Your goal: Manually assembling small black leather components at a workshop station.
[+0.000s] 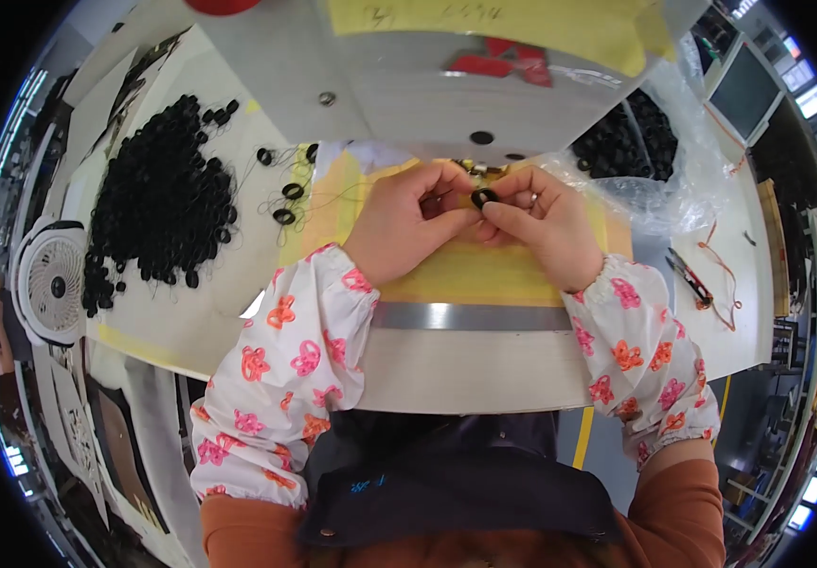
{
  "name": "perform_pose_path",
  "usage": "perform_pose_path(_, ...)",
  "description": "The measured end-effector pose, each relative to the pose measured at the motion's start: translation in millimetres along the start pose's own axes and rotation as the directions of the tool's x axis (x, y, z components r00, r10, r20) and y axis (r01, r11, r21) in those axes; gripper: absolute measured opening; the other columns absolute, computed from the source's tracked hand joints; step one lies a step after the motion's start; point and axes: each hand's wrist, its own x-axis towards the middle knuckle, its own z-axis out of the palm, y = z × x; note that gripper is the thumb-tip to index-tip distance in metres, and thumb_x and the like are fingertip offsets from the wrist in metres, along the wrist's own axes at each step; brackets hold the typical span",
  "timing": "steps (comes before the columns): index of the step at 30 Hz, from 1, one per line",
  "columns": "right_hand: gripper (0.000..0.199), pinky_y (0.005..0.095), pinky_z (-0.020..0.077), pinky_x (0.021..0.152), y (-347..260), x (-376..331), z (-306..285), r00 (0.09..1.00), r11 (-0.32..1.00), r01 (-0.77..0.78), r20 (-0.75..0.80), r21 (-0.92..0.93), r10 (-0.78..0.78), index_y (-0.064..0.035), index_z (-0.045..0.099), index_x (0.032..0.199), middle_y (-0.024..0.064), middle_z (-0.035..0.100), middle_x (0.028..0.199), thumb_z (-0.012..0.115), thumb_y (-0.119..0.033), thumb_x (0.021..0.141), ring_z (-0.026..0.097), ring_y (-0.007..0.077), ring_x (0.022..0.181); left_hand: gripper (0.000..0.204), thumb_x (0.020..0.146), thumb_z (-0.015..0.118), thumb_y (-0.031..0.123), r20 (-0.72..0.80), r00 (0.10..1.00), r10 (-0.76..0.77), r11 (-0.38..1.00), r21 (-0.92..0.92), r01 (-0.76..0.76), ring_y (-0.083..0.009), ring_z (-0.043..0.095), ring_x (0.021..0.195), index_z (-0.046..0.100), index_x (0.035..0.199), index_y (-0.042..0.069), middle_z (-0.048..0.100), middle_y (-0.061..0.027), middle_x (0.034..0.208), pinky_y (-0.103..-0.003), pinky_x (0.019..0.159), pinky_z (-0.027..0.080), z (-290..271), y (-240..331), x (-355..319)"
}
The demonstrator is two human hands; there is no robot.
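Observation:
Between my two hands, over the yellow-covered work surface (pixel 465 275), is a small black ring (pixel 483 198) with a hollow middle. My right hand (pixel 560 222) pinches it between thumb and forefinger. My left hand (pixel 399 227) is closed, its thumb and finger tips meeting at the ring's left side. Its other fingers curl inward and are partly hidden. Left of my left hand lie several loose black rings (pixel 283 217) with thin dark wires trailing from them. Small metal parts (pixel 482 170) show just behind my fingertips.
A grey machine housing (pixel 380 90) hangs close above my hands. Many black rings are heaped in a pile (pixel 162 194) on the left. A clear plastic bag (pixel 688 189) holds black parts at right, with snips (pixel 691 281) and an orange cord (pixel 732 284) nearer. A white fan (pixel 53 284) stands far left.

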Motion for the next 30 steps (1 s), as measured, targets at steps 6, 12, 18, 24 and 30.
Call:
perform_pose_path(6,0.016,0.0234,0.0496,0.056,-6.3,1.3,5.4,0.997,0.997,-0.037,0.067,-0.071,0.041,0.0066,0.05,0.094,0.0107,0.059,0.077,0.055,-0.003,0.081,0.06,0.014,0.065,0.021,0.076,0.062,0.005,-0.004,1.0,0.013,1.0,0.018,-0.013,-0.0043,0.049,0.069,0.054,0.094,0.001,0.054,0.0008,0.077,-0.018,0.063,0.042,-4.9,-1.7,-3.6)
perform_pose_path(12,0.019,0.0233,0.0493,0.056,9.5,-6.5,3.4,0.994,0.99,0.109,0.003,-0.091,-0.11,0.0058,0.051,0.094,0.0091,0.059,0.075,0.057,-0.001,0.078,0.06,0.0139,0.066,0.022,0.078,0.062,0.011,0.012,1.0,-0.025,0.995,-0.097,0.026,-0.0043,0.05,0.07,0.054,0.096,0.0,0.055,0.0022,0.079,-0.019,0.065,0.043,2.1,1.7,-1.8)
perform_pose_path(18,0.016,0.0244,0.0472,0.056,8.5,-8.9,9.4,0.876,0.702,0.435,0.086,-0.564,-0.474,0.0041,0.055,0.09,0.0079,0.058,0.071,0.058,0.002,0.074,0.058,0.0101,0.065,0.023,0.079,0.062,0.015,0.08,0.994,-0.074,0.996,-0.04,0.078,-0.0038,0.049,0.069,0.056,0.096,0.0,0.056,0.0018,0.078,-0.018,0.063,0.041,-9.7,8.3,-3.2)
perform_pose_path(24,0.017,0.0238,0.0475,0.055,11.7,-6.7,6.0,0.961,0.919,0.264,-0.002,-0.293,-0.276,0.0039,0.055,0.093,0.0071,0.059,0.07,0.054,0.001,0.076,0.057,0.0099,0.06,0.02,0.077,0.064,0.014,0.098,0.992,-0.08,0.996,0.042,0.076,-0.0028,0.048,0.066,0.059,0.092,0.001,0.056,0.0029,0.077,-0.018,0.061,0.041,-11.0,7.0,-1.5)
perform_pose_path(30,0.018,0.0224,0.0484,0.055,1.6,-3.7,-0.2,0.999,0.993,0.038,0.043,-0.116,-0.033,0.0058,0.054,0.095,0.0077,0.059,0.07,0.048,0.002,0.078,0.058,0.0117,0.061,0.023,0.073,0.067,0.007,0.05,0.998,-0.045,0.992,-0.116,0.05,-0.0011,0.043,0.06,0.057,0.093,0.002,0.051,0.0053,0.071,-0.015,0.056,0.037,-5.5,3.4,-5.5)
